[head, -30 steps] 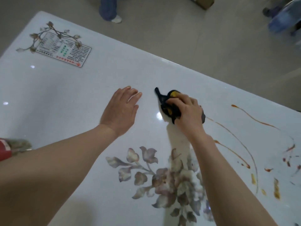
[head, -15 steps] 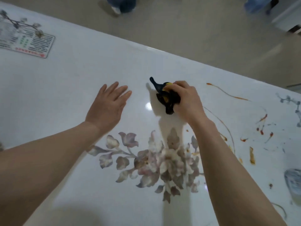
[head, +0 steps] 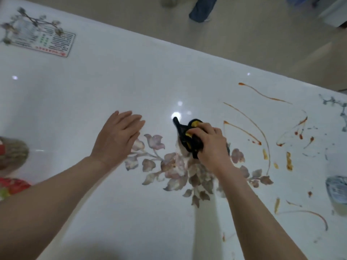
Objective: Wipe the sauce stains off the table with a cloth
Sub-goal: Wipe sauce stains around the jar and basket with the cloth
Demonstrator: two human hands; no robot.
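My right hand (head: 211, 145) is bunched around a black and yellow cloth (head: 188, 136) and presses it onto the glossy white table (head: 93, 91), at the upper edge of a printed flower pattern (head: 180, 169). My left hand (head: 117, 136) lies flat on the table to the left of the cloth, fingers spread and holding nothing. Thin reddish-brown sauce stains (head: 246, 117) curve across the table to the right of the cloth. More red drops (head: 300, 135) and yellow smears (head: 289, 161) lie farther right.
A printed card (head: 47, 41) lies at the table's far left corner. A red and grey object (head: 11, 166) sits at the left edge. A bluish-white object (head: 337, 188) sits at the right edge. A person's leg (head: 201, 8) stands on the beige floor beyond the far table edge.
My right hand has dragged the cloth toward me, down to the flower pattern's top. My left hand stays flat beside it. The view has swung, showing more stains on the right.
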